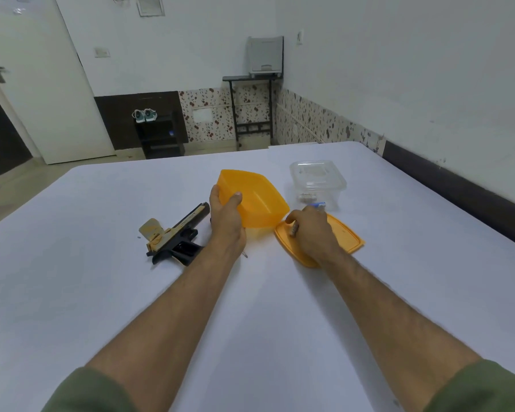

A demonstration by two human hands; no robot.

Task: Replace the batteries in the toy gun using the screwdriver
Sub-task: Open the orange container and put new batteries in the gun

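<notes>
1. the left hand (227, 217) grips the near rim of an orange tub (257, 197), thumb curled over the edge on the inside and fingers wrapped round the outer wall. the tub is tilted, with its open mouth turned up and toward the camera.
2. the right hand (312, 233) rests on an orange lid (350, 236) that lies flat on the surface (101, 292). its fingers are curled round a small pale cylinder, which looks like a battery (294, 230); only one end shows between the fingers.
3. the toy gun (176, 233), black with gold-coloured panels, lies on its side on the surface to the left of the left wrist, with its barrel pointing away from the camera and to the right. a black piece sticks out at the grip end; i cannot tell what it is.
4. a thin metal tip (245, 255) shows on the surface just beside the left wrist. it may be the screwdriver, but most of it is hidden under the arm.
5. a clear plastic box (318, 181) stands behind the lid, to the right of the tub. small items lie inside it, too blurred to name.
6. a small blue and white object (318, 205) shows just beyond the right hand's knuckles, near the clear box.
7. both forearms are bare, with green sleeves (92, 391) at the bottom edge of the view.
</notes>
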